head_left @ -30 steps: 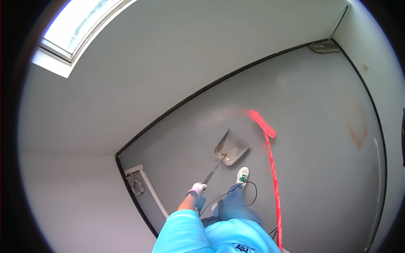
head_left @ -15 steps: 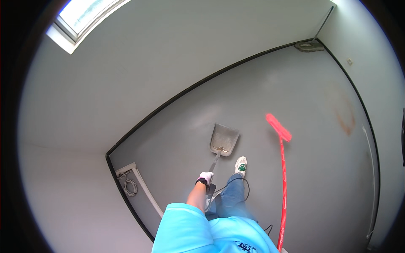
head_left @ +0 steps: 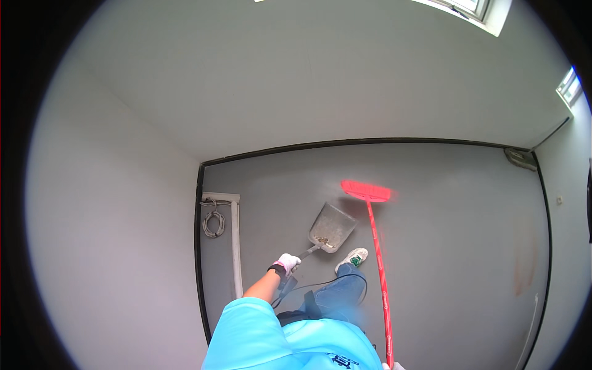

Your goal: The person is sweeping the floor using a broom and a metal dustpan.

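One view only, from the head camera looking down. The left hand point(head_left: 287, 263), in a white glove, is closed around the handle of a metal dustpan point(head_left: 332, 227), whose scoop lies on the grey floor point(head_left: 450, 209) just ahead of that hand, with a little debris near its neck. The right hand point(head_left: 393, 366) barely shows at the lower edge; it meets the end of a red broom point(head_left: 376, 246), but its grip I cannot tell. The broom head lies beyond the dustpan, slightly to its right. A white shoe point(head_left: 353, 257) stands between pan and broomstick. A coiled cable point(head_left: 214, 223) hangs left of the left hand.
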`<state>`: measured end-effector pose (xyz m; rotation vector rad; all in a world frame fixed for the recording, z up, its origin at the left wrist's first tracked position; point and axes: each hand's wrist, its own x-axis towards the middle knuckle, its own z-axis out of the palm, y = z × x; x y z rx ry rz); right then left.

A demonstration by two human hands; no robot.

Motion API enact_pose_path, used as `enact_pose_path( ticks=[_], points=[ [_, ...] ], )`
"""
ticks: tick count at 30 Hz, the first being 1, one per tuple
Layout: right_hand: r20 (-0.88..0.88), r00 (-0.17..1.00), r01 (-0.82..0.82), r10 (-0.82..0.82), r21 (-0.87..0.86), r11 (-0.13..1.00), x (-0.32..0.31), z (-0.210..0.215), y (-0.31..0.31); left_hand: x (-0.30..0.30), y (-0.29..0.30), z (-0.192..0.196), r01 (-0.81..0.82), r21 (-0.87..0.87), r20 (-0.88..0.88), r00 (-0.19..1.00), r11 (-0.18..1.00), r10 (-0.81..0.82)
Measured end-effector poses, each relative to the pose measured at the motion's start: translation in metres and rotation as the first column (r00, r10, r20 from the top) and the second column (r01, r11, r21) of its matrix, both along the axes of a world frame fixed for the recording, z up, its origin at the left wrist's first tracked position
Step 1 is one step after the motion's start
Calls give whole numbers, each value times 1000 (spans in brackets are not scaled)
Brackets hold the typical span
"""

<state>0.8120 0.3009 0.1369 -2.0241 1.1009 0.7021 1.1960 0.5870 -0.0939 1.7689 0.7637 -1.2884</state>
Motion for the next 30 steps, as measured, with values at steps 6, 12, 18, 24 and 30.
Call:
enact_pose_path(
  ticks=[6, 12, 18, 24, 30],
  points=[
    [-200, 918, -357, 344, -32, 934, 190, -74, -97, 36, 19, -16, -185, 133, 70, 982, 974, 177],
    [-64, 778, -626, 625, -173, 761, 375, -151, -141, 73, 31, -54, -485, 58, 81, 874, 873, 480],
    [-106, 839, -541, 534, -262, 799, 364, -173, -159, 110, 50, -103, -622, -83, -16, 782, 778, 623],
    [-389, 912, -235, 127, -244, 941, 197, -143, -169, 147, 49, -101, -582, -54, -126, 810, 811, 573],
    [-599, 778, 9, -187, -286, 958, 73, -70, -152, 209, -11, -99, -393, -63, -206, 905, 917, 373]
  ],
)
